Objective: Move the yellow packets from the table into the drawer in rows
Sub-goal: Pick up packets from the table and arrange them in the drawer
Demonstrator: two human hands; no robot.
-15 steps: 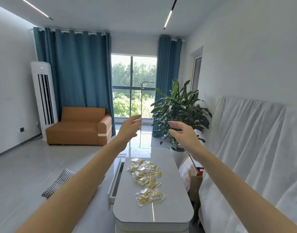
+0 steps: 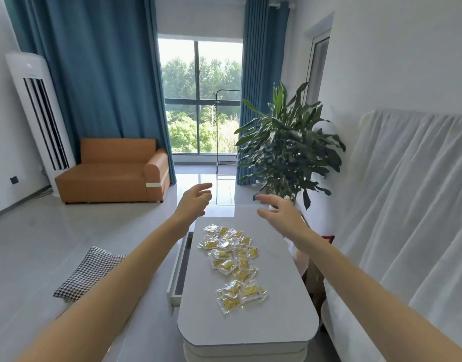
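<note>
Several clear packets with yellow contents [image 2: 231,259] lie scattered along the middle of a long white table [image 2: 282,317]. A drawer [image 2: 178,278] stands pulled out on the table's left side; its inside is mostly hidden. My left hand [image 2: 194,201] hovers in the air beyond the table's far left corner, fingers apart and empty. My right hand [image 2: 279,212] hovers above the far end of the table, fingers spread, holding nothing. Both hands are well above and beyond the packets.
A sofa under a white cover [image 2: 407,218] runs along the right of the table. A large potted plant [image 2: 284,147] stands behind the table's far end. A checkered cushion [image 2: 90,273] lies on the floor at left. An orange sofa [image 2: 112,171] sits by the blue curtains.
The view has tilted downward, so the table and packets sit higher and larger in the frame. Both hands stay raised and empty, now lower toward the far end of the table.
</note>
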